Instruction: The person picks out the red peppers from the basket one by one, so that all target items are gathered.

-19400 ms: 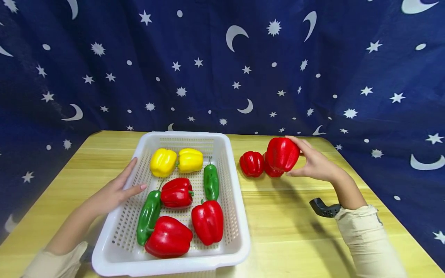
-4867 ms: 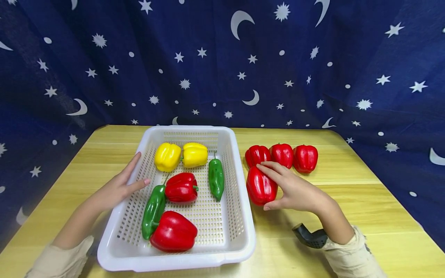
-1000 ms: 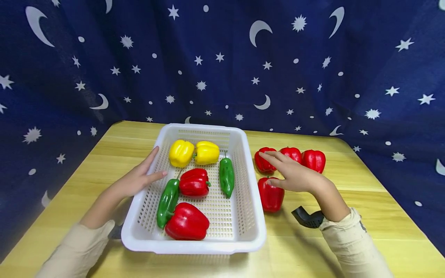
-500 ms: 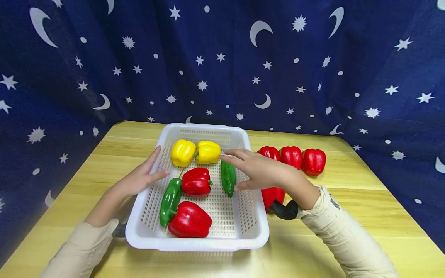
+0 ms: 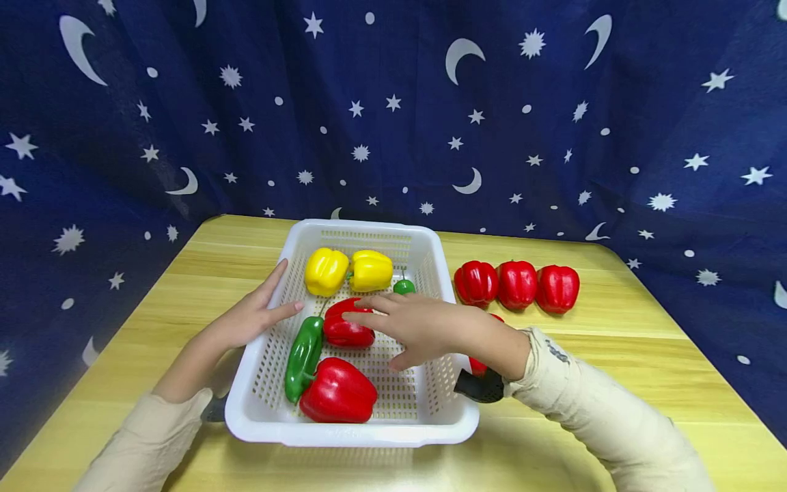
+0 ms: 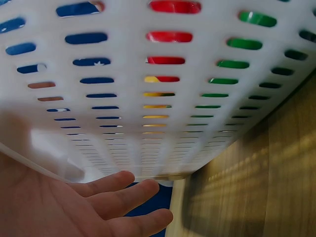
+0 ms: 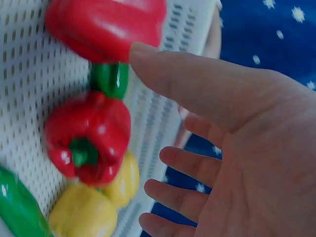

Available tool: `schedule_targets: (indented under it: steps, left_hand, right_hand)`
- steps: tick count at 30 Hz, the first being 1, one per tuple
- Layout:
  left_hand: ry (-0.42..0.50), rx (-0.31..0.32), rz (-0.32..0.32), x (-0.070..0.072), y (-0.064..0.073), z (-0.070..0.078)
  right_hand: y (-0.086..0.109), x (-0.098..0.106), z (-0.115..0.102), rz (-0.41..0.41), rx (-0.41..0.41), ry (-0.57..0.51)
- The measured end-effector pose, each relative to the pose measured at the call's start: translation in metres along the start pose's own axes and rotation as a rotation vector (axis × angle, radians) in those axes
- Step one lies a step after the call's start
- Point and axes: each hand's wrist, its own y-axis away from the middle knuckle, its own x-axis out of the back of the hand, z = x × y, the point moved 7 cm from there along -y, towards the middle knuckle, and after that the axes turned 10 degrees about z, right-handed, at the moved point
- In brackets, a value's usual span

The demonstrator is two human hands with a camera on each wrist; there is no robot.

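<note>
A white slotted basket (image 5: 350, 433) holds two red bell peppers, one in the middle (image 5: 341, 328) and one near the front (image 5: 339, 391). It also holds two yellow bell peppers (image 5: 326, 271) and two long green peppers (image 5: 304, 352). My left hand (image 5: 249, 318) rests on the basket's left rim, thumb over it; in the left wrist view its fingers (image 6: 131, 200) stretch out along the outside. My right hand (image 5: 424, 328) hovers over the basket above the middle red pepper, fingers spread and holding nothing. It covers most of the right-hand green pepper (image 5: 404, 286).
Right of the basket, three red bell peppers (image 5: 517, 284) form a row on the wooden table (image 5: 621, 342). Another red bell pepper (image 5: 477, 367) lies nearer, mostly hidden by my right forearm. A dark blue curtain (image 5: 393, 123) with moons and stars hangs behind.
From beside the nearer red pepper on the table, my right hand has moved left over the basket. Earlier, that pepper was set down there from the hand. The left hand stays on the rim.
</note>
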Motion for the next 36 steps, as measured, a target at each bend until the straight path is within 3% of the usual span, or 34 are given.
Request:
schedule_targets:
  steps: [9,15,21,29,36]
  left_hand:
    - [0.004,-0.017,-0.003,-0.001,-0.001,0.000]
    - [0.010,-0.016,-0.004,-0.002,-0.003,-0.002]
    - [0.005,-0.013,-0.003,-0.001,-0.001,-0.001]
    - [0.006,-0.014,-0.006,-0.001,-0.001,0.001]
    - [0.004,0.009,-0.005,0.000,0.000,0.000]
  right_hand:
    - [-0.020,-0.018,-0.029,-0.081,0.110,0.170]
    - [-0.028,-0.038,-0.039,-0.143,0.142,0.211]
    - [-0.036,-0.042,-0.044,-0.111,0.182,0.228]
    - [-0.038,-0.041,-0.049,-0.069,0.276,0.165]
    - [-0.037,-0.038,-0.051,-0.033,0.299,0.154]
